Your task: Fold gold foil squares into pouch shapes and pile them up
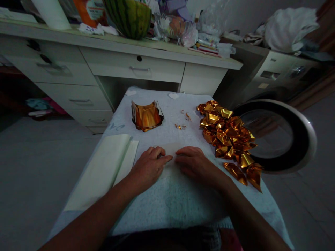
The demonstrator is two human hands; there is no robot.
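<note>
A thin pale paper sheet (171, 170) lies at the middle of the cloth-covered table, partly hidden under both hands. From the left, my left hand (150, 165) grips its far edge, fingers curled and thumb pointing right. Facing it, my right hand (195, 160) has its fingers bent together on the same edge; the fingertips of the two hands are almost touching. A stack of whitish paper sheets (102, 165) rests left of my left hand. Shiny gold foil sheets (147, 116), curled up at the sides, lie beyond. Folded gold foil pieces (227, 134) are heaped to the right.
Small gold scraps (180, 127) lie on the blue tablecloth (172, 205) past my hands. Behind stands a white drawer desk (159, 71) bearing a cut watermelon (128, 17) and plastic bags. An open washing machine door (305, 136) sits close to the table's right edge.
</note>
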